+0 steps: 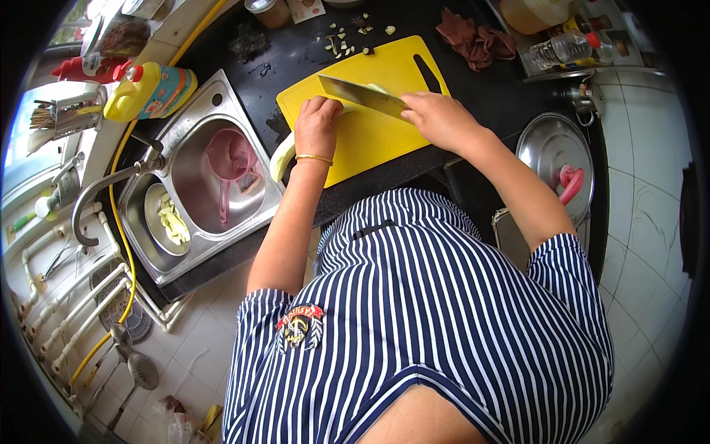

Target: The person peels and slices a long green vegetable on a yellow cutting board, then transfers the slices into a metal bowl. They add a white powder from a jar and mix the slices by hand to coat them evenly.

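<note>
My left hand point(317, 129), with a gold-coloured bangle at the wrist, grips a long pale-green peeled vegetable point(284, 157). One end sticks out past the left edge of the yellow plastic cutting board point(363, 147); the fingers hide its middle. In my right hand point(441, 121) is the handle of a kitchen cleaver point(358, 95). Its broad blade slants across the board, tip towards the upper left, just beyond my left fingertips. Pale cut pieces point(383, 89) show behind the blade, partly covered by it.
Left of the board, a steel double sink point(222, 94) holds a pink dipper point(226, 155) and a bowl point(152, 208) of pale cut pieces. Scraps point(341, 44) and a brown cloth point(471, 41) lie beyond the board. A lidded pan point(546, 141) stands at right.
</note>
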The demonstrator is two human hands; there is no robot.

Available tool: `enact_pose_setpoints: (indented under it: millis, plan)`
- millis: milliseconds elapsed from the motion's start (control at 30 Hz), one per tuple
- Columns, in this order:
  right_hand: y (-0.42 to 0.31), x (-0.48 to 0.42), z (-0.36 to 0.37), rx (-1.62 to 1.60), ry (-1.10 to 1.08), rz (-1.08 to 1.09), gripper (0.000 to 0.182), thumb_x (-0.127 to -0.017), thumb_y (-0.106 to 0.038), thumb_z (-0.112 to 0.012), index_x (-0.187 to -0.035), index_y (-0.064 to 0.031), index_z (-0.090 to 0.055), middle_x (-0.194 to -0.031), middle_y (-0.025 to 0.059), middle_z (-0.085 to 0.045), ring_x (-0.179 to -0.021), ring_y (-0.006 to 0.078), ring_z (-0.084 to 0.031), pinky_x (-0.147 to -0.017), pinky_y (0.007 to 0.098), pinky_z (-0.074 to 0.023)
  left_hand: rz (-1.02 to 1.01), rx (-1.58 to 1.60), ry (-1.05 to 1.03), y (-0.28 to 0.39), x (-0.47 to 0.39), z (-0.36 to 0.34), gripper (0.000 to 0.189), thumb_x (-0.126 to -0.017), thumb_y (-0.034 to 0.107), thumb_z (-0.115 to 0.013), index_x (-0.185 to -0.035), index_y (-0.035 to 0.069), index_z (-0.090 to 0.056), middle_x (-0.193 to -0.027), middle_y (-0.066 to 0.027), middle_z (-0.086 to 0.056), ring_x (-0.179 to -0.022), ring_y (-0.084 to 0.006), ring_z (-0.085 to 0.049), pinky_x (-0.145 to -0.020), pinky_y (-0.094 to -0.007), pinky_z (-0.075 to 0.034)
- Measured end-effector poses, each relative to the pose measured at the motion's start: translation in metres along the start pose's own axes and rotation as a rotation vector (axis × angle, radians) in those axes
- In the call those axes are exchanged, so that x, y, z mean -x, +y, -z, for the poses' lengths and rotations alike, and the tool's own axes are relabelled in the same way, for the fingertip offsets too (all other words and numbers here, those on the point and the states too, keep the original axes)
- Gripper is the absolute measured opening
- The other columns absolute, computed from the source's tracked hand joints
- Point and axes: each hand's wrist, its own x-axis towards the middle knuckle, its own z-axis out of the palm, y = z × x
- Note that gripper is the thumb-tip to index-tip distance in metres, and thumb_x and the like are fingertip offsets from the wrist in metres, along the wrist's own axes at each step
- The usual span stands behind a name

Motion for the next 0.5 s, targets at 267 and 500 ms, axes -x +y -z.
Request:
enact_pose_setpoints:
  millis: [267, 500]
  plan:
    - [-0.011, -0.009, 0.013, 0.091, -0.123, 0.017, 0.020, -0.098, -0.020, -0.058, -0.106, -0.0016, -0.058, -0.099, 0.0157, -0.065, -0.097, 0.0364, -0.063, -0.083, 0.0461, -0.0512, -0.020, 0.001, 0.016, 0.004, 0.002, -0.001, 0.008, -0.079, 0.008, -0.073, -0.086, 0.008, -0.069, -0.086, -0.0076, -0.064, -0.084, -0.0309, -0.061, -0.075, -0.0392, -0.051]
    - [0.006, -0.011, -0.023, 0.032, -0.024, 0.065, 0.018, -0.098, -0.018, -0.058, -0.108, -0.0034, -0.060, -0.101, 0.0174, -0.066, -0.096, 0.0383, -0.065, -0.082, 0.0480, -0.0526, -0.053, 0.042, 0.018, -0.003, 0.005, 0.007, 0.009, -0.079, 0.003, -0.072, -0.087, 0.007, -0.068, -0.086, -0.0078, -0.064, -0.084, -0.0310, -0.061, -0.073, -0.0384, -0.051]
